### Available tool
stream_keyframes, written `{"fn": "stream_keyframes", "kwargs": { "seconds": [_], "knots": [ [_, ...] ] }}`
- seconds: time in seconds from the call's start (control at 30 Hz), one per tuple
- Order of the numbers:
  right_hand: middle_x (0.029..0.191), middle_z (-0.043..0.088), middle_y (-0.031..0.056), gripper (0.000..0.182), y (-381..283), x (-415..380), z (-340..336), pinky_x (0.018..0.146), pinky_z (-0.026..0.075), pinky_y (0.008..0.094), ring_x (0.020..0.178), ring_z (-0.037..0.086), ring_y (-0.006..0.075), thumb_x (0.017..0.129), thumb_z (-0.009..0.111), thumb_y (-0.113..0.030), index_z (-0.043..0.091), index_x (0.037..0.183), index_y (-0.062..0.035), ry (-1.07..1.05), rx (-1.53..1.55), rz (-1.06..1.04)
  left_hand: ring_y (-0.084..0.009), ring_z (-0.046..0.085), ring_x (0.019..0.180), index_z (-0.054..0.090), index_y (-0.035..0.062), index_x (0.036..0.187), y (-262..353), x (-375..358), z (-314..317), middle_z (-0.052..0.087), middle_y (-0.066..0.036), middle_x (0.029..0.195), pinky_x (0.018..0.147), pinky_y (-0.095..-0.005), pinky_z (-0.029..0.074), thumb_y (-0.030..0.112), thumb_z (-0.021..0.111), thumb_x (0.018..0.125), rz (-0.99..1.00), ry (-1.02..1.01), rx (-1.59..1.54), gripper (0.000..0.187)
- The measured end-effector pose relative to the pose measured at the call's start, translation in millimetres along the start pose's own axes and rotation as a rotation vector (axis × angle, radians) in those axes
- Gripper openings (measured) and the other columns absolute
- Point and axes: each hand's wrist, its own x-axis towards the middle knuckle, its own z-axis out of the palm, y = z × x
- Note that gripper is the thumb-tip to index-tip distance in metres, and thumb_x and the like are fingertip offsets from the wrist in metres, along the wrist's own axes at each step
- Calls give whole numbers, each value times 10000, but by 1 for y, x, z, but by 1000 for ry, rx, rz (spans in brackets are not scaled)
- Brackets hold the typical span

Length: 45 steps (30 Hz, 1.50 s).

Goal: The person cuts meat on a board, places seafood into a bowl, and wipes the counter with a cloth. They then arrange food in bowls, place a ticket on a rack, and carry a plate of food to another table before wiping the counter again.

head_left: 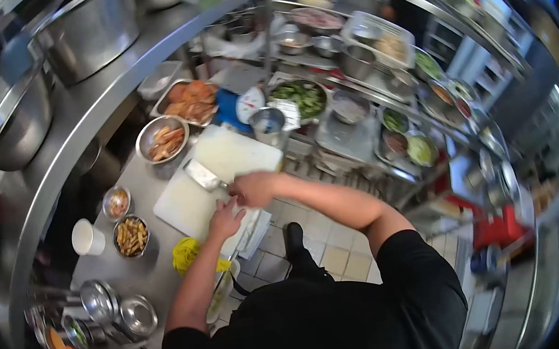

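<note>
White cutting board (223, 171), yellow cloth (186, 253)

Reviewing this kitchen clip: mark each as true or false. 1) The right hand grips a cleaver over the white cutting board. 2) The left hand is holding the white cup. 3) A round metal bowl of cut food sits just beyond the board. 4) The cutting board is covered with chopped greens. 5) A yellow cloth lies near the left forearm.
1) True: the right hand grips the cleaver over the cutting board.
2) False: the left hand rests on the board; the white cup stands apart, untouched.
3) True: the metal bowl holds orange-brown pieces.
4) False: the board looks mostly bare.
5) True: the yellow cloth lies there.
</note>
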Motion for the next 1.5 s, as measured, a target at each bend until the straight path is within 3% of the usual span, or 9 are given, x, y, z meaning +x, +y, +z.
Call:
{"fn": "stream_keyframes", "kwargs": {
  "seconds": [0.07, 0.23, 0.4, 0.63, 0.97, 1.2, 1.33, 1.43, 1.5],
  "knots": [
    [1039, 621, 204, 419, 46, 63, -49, 849, 471, 398, 977, 595, 347, 763, 610, -262, 593, 1130, -59, 227, -50, -71, -407, 551, 958, 464, 155, 1266, 0, 38, 20, 443, -212, 1146, 825, -465, 468, 397, 574, 837, -125, 78, -27, 504],
    [1009, 639, 196, 324, 138, 247, -180, 833, 482, 439, 961, 608, 350, 744, 555, -237, 653, 1002, -68, 138, -430, -71, -418, 555, 940, 512, 116, 1111, 35, 85, 27, 433, -221, 1152, 803, -456, 480, 322, 572, 834, -443, 234, -3, 351],
    [934, 675, 167, 413, 200, 418, -223, 809, 515, 399, 896, 657, 309, 599, 721, -264, 682, 923, -12, 489, -475, -150, -408, 556, 951, 436, 50, 1098, 25, 94, 68, 453, -219, 1144, 797, -452, 492, 195, 568, 795, -677, 415, 91, 361],
    [903, 679, 140, 384, 210, 531, -220, 788, 514, 404, 874, 660, 294, 615, 726, -272, 685, 918, -39, 403, -353, 41, -368, 563, 987, 372, 42, 1106, 56, 98, 35, 508, -195, 1123, 813, -462, 483, 199, 600, 730, -1043, 381, -216, 467],
    [859, 686, 101, 343, 333, 669, -160, 758, 513, 411, 844, 664, 271, 638, 734, -283, 691, 910, -79, 252, -291, 413, -357, 596, 894, 383, 80, 1122, 43, 93, 57, 560, -162, 1034, 733, -470, 484, 278, 597, 749, -1007, 491, -242, 474],
    [1195, 604, 70, 367, 247, 554, -185, 839, 492, 486, 1080, 592, 268, 736, 642, -333, 680, 1054, -152, 442, -589, 261, -353, 609, 866, 417, 82, 1076, 44, 98, 71, 546, -157, 1096, 685, -474, 498, 336, 533, 849, -1003, 639, -100, 360],
    [1146, 603, 121, 442, 179, 484, -228, 793, 476, 503, 1025, 586, 326, 781, 551, -434, 634, 1091, -129, 534, -814, 71, -369, 590, 937, 396, 84, 1166, 42, 98, 60, 546, -174, 1106, 762, -477, 486, 344, 522, 863, -1046, 529, -201, 419],
    [1157, 582, 148, 540, 161, 453, -270, 776, 470, 483, 1006, 569, 352, 787, 507, -501, 584, 1140, -100, 523, -464, -91, -387, 606, 897, 391, 45, 1151, 44, 97, 51, 546, -218, 1106, 775, -493, 487, 297, 511, 866, -1011, 535, -164, 399],
    [1165, 568, 165, 606, 154, 425, -283, 765, 466, 470, 994, 558, 368, 791, 477, -545, 550, 1173, -81, 163, 582, -246, -399, 610, 881, 387, 28, 1133, 40, 104, 53, 561, -236, 1078, 777, -503, 484, 244, 495, 862, -1079, 478, -228, 363]
  ]
}}
